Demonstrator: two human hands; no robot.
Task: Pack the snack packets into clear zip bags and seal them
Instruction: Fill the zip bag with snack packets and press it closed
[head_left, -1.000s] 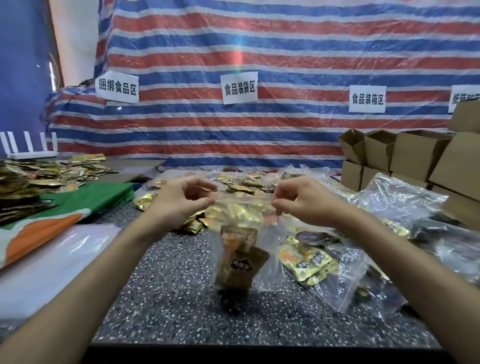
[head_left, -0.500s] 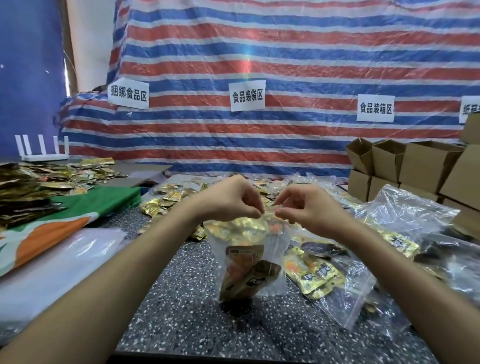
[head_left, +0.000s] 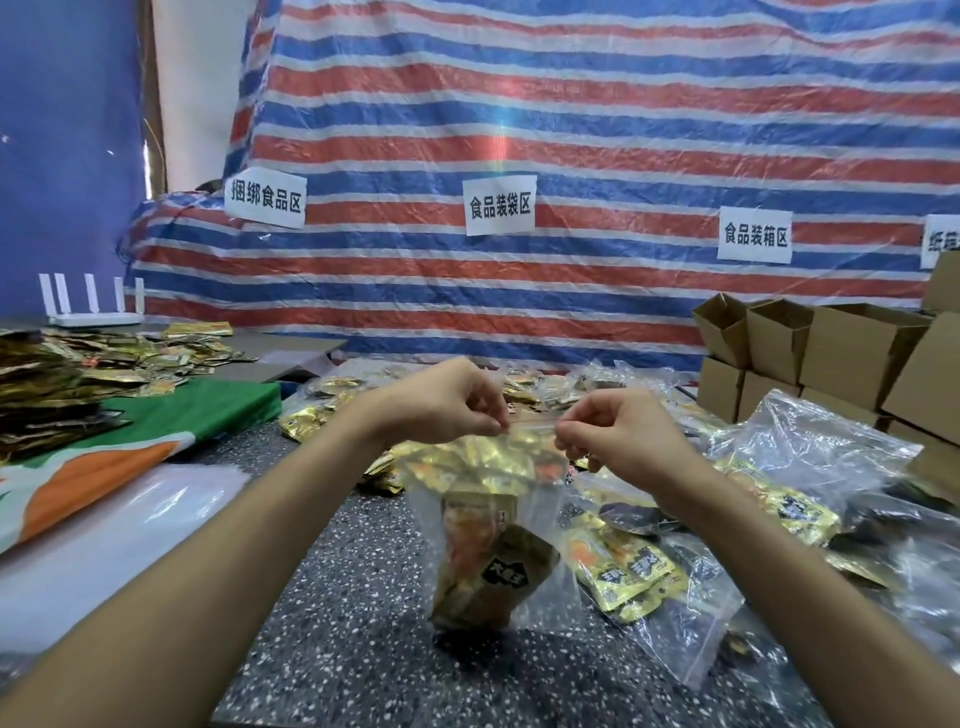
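Note:
A clear zip bag (head_left: 540, 525) hangs upright above the speckled table (head_left: 353, 623), with brown and orange snack packets (head_left: 488, 566) inside it. My left hand (head_left: 441, 405) pinches the bag's top strip at its left part. My right hand (head_left: 618, 431) pinches the same strip a little to the right. The two hands are a short gap apart along the strip. Whether the zip is closed cannot be told.
Filled zip bags (head_left: 639, 571) and crumpled clear bags (head_left: 810, 452) lie at the right. Loose golden packets (head_left: 322, 410) lie behind the hands, and a pile (head_left: 57, 384) sits far left on green and orange cloth (head_left: 156, 431). Open cardboard boxes (head_left: 831, 353) stand at the right.
My hands came together from the bag's top corners towards the middle of the strip, then moved slightly apart again. The bag stays hanging between them.

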